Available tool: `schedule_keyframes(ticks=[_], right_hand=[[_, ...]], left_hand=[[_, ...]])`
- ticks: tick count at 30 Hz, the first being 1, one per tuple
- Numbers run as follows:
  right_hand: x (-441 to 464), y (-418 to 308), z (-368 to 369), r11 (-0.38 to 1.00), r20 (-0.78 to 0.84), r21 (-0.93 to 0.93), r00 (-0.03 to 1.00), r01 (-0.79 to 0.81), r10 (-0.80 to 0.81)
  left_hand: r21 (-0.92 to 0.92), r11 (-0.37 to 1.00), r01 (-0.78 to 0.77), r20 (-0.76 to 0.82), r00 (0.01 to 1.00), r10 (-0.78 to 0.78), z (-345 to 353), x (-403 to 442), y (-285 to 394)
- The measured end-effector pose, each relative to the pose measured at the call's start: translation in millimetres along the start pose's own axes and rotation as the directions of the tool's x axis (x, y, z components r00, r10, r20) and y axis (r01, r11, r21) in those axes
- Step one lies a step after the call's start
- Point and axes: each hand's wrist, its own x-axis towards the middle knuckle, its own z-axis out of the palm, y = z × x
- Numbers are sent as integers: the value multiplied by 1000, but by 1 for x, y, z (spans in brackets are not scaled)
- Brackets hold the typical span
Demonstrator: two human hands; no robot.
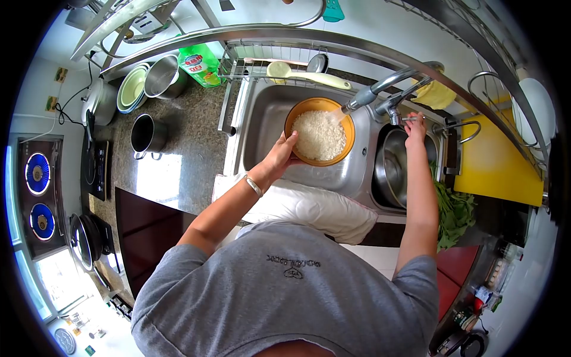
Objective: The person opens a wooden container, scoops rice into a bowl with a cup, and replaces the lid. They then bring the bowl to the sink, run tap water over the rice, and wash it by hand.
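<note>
An orange-yellow bowl [291,119] of white rice [321,135] is held over the left sink basin [262,113]. My left hand [279,156] grips its lower left rim, thumb on top; a bangle circles the wrist. The faucet spout [361,98] points at the bowl's upper right side, and a pale stream of water reaches the rice. My right hand [415,130] is at the faucet handle [410,119], fingers closed around it. Below that arm, a steel pot [392,166] sits in the smaller right basin.
A white cloth bundle [297,208] lies along the sink's front edge. Leafy greens [455,211] and a yellow board [493,157] are at right. A metal rack [297,37] crosses above the sink. A black pot [148,134] and a green bottle [201,64] stand on the left counter.
</note>
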Motion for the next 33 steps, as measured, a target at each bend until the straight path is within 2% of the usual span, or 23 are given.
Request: schedule_keyframes(ticks=[1, 3, 5, 6, 7, 8, 9, 10, 11, 12, 15, 17, 18, 20, 21, 22, 24, 25, 26, 28, 30, 32, 33], right_hand=[[0, 6, 0, 1000, -3, 0, 1000, 1, -1], [-1, 20, 1, 959, -225, -166, 938, 230, -264], [-55, 17, 8, 853, -106, -276, 868, 443, -485], [-79, 28, 11, 712, 6, -416, 785, 565, -620], [-108, 31, 17, 629, 174, -330, 700, 704, -693], [-148, 15, 20, 412, 407, -371, 544, 832, -734], [-179, 8, 24, 206, 563, -353, 384, 912, -732], [-204, 9, 31, 399, 628, -243, 457, 884, -630], [-225, -8, 34, 216, 790, -200, 288, 956, -541], [-231, -5, 40, 96, 842, -155, 182, 983, -508], [-228, 3, 52, 76, 893, -145, 163, 987, -419], [-214, 9, 68, 54, 878, -235, 236, 971, -417], [-209, 12, 78, 54, 878, -235, 236, 970, -417], [-206, 16, 96, 139, 860, -234, 272, 962, -433], [-213, 16, 102, 214, 878, -246, 310, 945, -363], [-218, 16, 102, 214, 879, -243, 308, 946, -363], [-231, 12, 99, 53, 945, -79, 92, 995, -314], [-235, 2, 92, 67, 978, -81, 93, 994, -189], [-230, -1, 87, 66, 979, -80, 91, 995, -185], [-216, -5, 76, -96, 975, -134, 114, 986, -191], [-204, -7, 83, -94, 968, -182, 162, 979, -192], [-209, -9, 99, 160, 910, -339, 367, 927, -193], [-213, -2, 106, 164, 906, -301, 335, 939, -259]], left_hand=[[0, 1000, 1, 3, 1000, -1, 0, 1, -1], [-8, 1000, 6, -7, 1000, -6, 1, 4, -3], [-20, 1000, 4, -1, 1000, -4, 1, 5, -4], [-31, 1000, 1, 3, 1000, -1, 1, 6, -4], [-33, 999, 3, 5, 1000, -3, 1, 7, -5], [-36, 999, 3, -3, 1000, -3, 2, 9, -5], [-37, 999, 4, -12, 1000, -5, 2, 10, -6], [-35, 999, 10, -7, 1000, -11, 4, 9, -6], [-48, 999, 12, 4, 1000, -12, 7, 9, -5], [-59, 998, 13, 15, 1000, -12, 9, 9, -4], [-58, 998, 32, 51, 998, -29, 8, 11, -9], [-52, 998, 33, 53, 998, -31, 12, 7, -8], [-47, 998, 36, 55, 998, -33, 14, 6, -8], [-48, 998, 43, 69, 997, -40, 15, 4, -10], [-50, 998, 47, 81, 996, -43, 16, 3, -9], [-51, 998, 46, 78, 996, -42, 16, 2, -8], [-72, 997, 35, 38, 999, -33, 16, -1, -8], [-75, 997, 36, 36, 999, -33, 14, -1, -8], [-70, 997, 39, 43, 998, -36, 12, -1, -8], [-70, 997, 45, 49, 998, -42, 10, -2, -8], [-56, 997, 46, 57, 997, -43, 12, -2, -5], [-40, 998, 46, 69, 997, -44, 15, -1, -5], [-28, 999, 43, 76, 996, -40, 16, -1, -4]])
